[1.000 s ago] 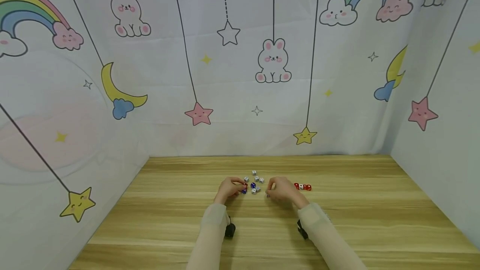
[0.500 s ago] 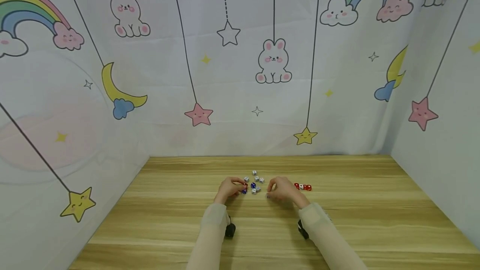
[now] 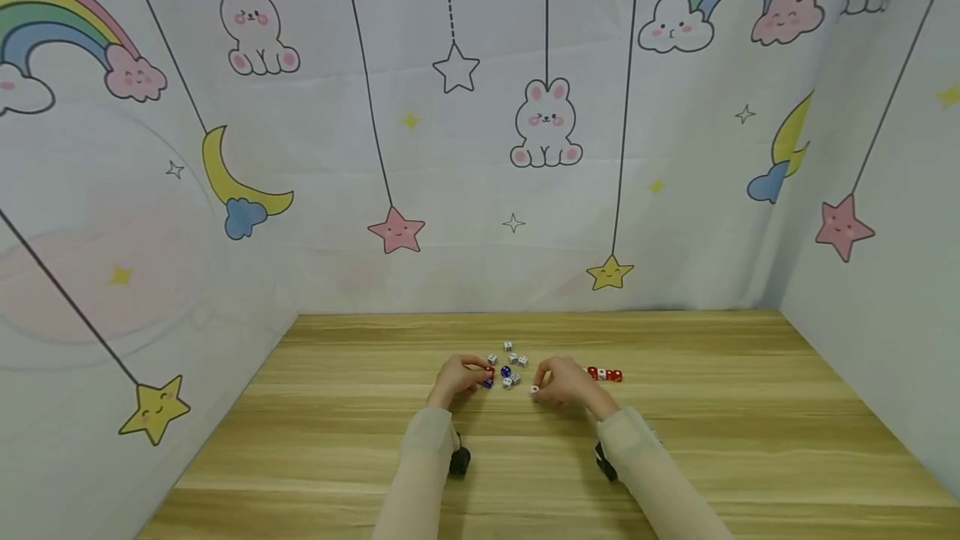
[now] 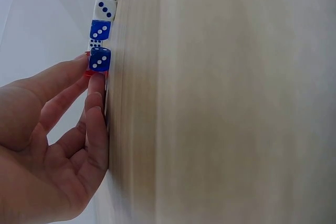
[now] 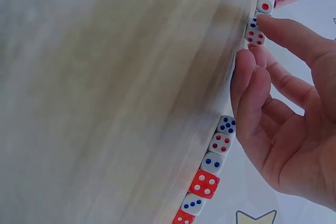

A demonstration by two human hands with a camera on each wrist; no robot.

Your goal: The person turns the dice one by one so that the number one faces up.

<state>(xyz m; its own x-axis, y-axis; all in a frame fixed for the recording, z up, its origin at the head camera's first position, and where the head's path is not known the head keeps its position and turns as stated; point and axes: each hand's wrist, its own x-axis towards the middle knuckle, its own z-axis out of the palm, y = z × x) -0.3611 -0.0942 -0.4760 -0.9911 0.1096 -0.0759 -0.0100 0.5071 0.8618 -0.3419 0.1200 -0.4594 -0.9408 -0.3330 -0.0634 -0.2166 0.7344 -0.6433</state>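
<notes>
My left hand (image 3: 459, 377) rests low at the left of a small dice cluster, its thumb and finger pinching a red die (image 3: 490, 371). A blue die (image 4: 100, 60) sits right by those fingertips and partly hides the red one in the left wrist view. On the other side, my right hand (image 3: 561, 379) pinches a white die (image 5: 255, 36) between thumb and fingertips, close over the table. That die shows four red spots on one face and blue spots on another. Between the hands lie another blue die (image 3: 506, 371) and several white dice (image 3: 522, 361).
Beyond the right hand, a row of red and white dice (image 5: 204, 184) stands side by side on the wooden table (image 3: 337, 440). Patterned white cloth (image 3: 465, 273) encloses the table at the back and sides. A black wrist device (image 3: 460, 461) hangs under the left sleeve.
The white die in the right hand has turned and shows a brighter face with red. The right hand has shifted slightly, baring more of the row's near end. The left hand stays still.
</notes>
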